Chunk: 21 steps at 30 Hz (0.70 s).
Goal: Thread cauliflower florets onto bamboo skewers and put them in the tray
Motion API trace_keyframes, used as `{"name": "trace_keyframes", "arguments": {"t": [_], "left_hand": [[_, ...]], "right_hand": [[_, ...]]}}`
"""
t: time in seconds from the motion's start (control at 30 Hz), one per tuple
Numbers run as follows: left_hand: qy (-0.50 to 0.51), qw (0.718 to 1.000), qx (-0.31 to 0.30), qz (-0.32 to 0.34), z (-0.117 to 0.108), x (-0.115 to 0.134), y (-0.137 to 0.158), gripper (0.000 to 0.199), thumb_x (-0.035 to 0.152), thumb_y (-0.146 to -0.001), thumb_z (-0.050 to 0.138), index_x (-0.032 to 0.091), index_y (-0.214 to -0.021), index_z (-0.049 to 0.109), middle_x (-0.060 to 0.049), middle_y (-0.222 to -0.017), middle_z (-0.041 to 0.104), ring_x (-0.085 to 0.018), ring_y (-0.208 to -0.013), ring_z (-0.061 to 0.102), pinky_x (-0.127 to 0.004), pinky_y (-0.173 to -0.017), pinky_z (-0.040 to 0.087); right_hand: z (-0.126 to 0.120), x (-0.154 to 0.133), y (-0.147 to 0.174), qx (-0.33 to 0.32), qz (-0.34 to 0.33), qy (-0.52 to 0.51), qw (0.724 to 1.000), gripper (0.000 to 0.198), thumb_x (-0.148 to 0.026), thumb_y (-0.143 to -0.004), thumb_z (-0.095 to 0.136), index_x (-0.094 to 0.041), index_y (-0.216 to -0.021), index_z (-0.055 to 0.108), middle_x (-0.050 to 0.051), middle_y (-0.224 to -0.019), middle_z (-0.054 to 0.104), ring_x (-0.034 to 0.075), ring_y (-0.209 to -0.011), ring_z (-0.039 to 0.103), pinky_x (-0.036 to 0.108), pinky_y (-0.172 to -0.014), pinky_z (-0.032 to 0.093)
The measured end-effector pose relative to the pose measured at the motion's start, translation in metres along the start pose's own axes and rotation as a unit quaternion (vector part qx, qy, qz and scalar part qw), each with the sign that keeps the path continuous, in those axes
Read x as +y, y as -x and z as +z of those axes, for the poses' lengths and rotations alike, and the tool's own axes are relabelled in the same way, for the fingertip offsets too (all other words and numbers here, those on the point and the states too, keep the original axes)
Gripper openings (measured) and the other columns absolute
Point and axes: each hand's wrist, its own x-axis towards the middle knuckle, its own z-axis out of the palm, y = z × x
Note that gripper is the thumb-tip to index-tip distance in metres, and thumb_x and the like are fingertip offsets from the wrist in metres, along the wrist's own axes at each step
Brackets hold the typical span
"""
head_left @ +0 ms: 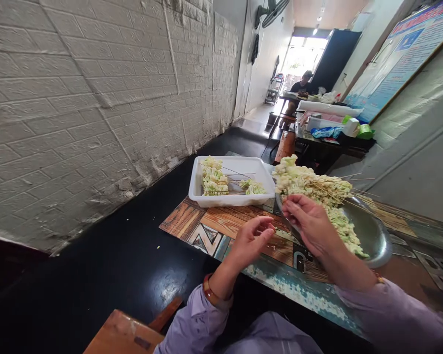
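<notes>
Cauliflower (299, 178) overtops the bowl (371, 228) beside narrow right fingers (296, 210), hold unclear; left fingers (264, 237) parted near the table edge (299, 289).

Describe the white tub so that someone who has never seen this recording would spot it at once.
Start from the nearest table, printed with wood planks and large letters. Toward its far left edge sits the white plastic tub, with two clusters of skewered cauliflower inside. Its straight-sided rectangular shape sets it apart from the round, shiny metal bowl to its right.
</notes>
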Motion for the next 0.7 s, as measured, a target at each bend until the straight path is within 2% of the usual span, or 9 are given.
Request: {"name": "trace_keyframes", "arguments": {"t": [0.07,0.2,0.37,0.5,0.6,0.63,0.7], "left_hand": [[0.006,1.000,-0.014,-0.006,0.004,0.007,-0.001,0.038,0.046,-0.084,0.063,0.017,-0.108,0.065,-0.007,-0.094,0.067,-0.016,-0.081,0.063,-0.028,-0.074,0.051],[-0.007,0.999,0.032,-0.036,-0.007,0.010,-0.004,0.035,0.046,-0.086,0.059,0.016,-0.105,0.061,0.000,-0.071,0.058,-0.011,-0.058,0.054,-0.024,-0.057,0.044],[-0.087,0.993,0.080,-0.014,-0.024,0.007,-0.005,0.025,0.041,-0.082,0.063,0.017,-0.085,0.060,-0.002,-0.079,0.059,-0.012,-0.067,0.054,-0.023,-0.063,0.046],[-0.109,0.988,0.096,-0.048,-0.032,0.011,-0.009,0.025,0.044,-0.084,0.058,0.019,-0.085,0.054,0.004,-0.065,0.049,-0.010,-0.054,0.046,-0.022,-0.052,0.038],[-0.228,0.957,0.178,-0.007,-0.053,0.017,-0.021,0.022,0.040,-0.082,0.058,0.018,-0.086,0.058,0.002,-0.068,0.053,-0.011,-0.059,0.047,-0.022,-0.056,0.037],[-0.281,0.939,0.198,0.017,-0.064,0.021,-0.028,0.020,0.038,-0.081,0.058,0.018,-0.083,0.059,0.000,-0.072,0.057,-0.012,-0.065,0.050,-0.023,-0.061,0.039],[-0.381,0.901,0.201,0.040,-0.086,0.030,-0.044,0.019,0.036,-0.082,0.055,0.018,-0.081,0.061,-0.001,-0.072,0.059,-0.014,-0.068,0.052,-0.025,-0.063,0.039]], "right_hand": [[0.020,0.012,-0.004,-0.006,0.017,-0.053,0.998,0.033,-0.044,-0.072,0.075,-0.018,-0.087,0.060,-0.003,-0.069,0.060,0.009,-0.055,0.052,0.018,-0.046,0.039],[0.052,0.038,-0.010,0.011,-0.037,-0.026,0.999,0.026,-0.042,-0.078,0.068,-0.018,-0.084,0.061,-0.001,-0.071,0.060,0.012,-0.062,0.055,0.022,-0.055,0.045],[0.078,0.054,-0.018,0.039,-0.042,-0.061,0.996,0.021,-0.039,-0.082,0.063,-0.019,-0.085,0.061,-0.002,-0.068,0.059,0.012,-0.061,0.055,0.023,-0.056,0.046],[0.082,0.056,-0.021,0.016,-0.036,-0.117,0.992,0.021,-0.037,-0.082,0.062,-0.019,-0.093,0.062,0.000,-0.076,0.064,0.013,-0.067,0.060,0.024,-0.060,0.049],[0.073,0.064,-0.012,-0.030,-0.075,-0.078,0.994,0.027,-0.034,-0.085,0.060,-0.018,-0.106,0.063,0.005,-0.094,0.069,0.015,-0.082,0.065,0.026,-0.072,0.052],[0.069,0.070,-0.005,-0.048,-0.090,-0.043,0.994,0.025,-0.032,-0.086,0.059,-0.018,-0.106,0.064,0.005,-0.095,0.070,0.015,-0.083,0.065,0.026,-0.072,0.052],[0.061,0.085,0.010,-0.108,-0.095,0.012,0.989,0.019,-0.028,-0.088,0.056,-0.018,-0.098,0.068,0.004,-0.086,0.071,0.013,-0.071,0.065,0.024,-0.065,0.051]]}}
